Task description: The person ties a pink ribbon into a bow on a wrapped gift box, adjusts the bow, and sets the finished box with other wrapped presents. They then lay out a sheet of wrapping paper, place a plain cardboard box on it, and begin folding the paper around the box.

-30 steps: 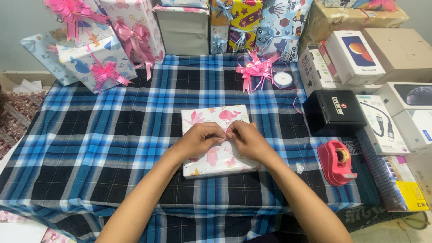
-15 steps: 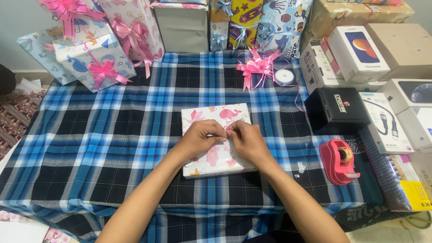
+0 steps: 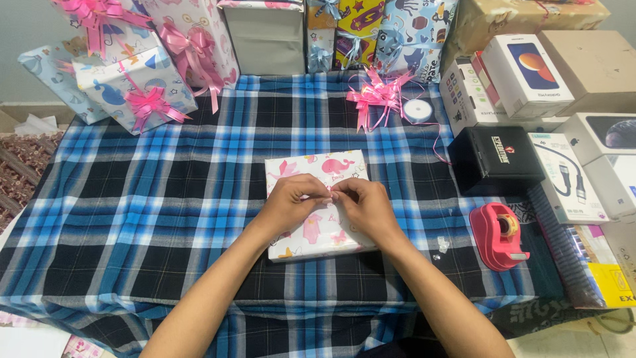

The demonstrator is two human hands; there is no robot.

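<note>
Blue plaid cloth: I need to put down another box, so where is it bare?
The blue plaid cloth lies bare left of the white wrapped parcel with pink whales, under both hands. A smaller patch lies behind it. The right side is crowded: pink tape dispenser, black box, stacked cartons.

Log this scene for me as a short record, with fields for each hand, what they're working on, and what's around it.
left hand: fingertips pressed on top of the wrapped box
right hand: fingertips on the same spot, meeting the left
wrapped box: white paper with pink prints, flat on the cloth
cloth: blue and black plaid
tape dispenser: pink, right of the box
pink bow: beyond the box
</note>
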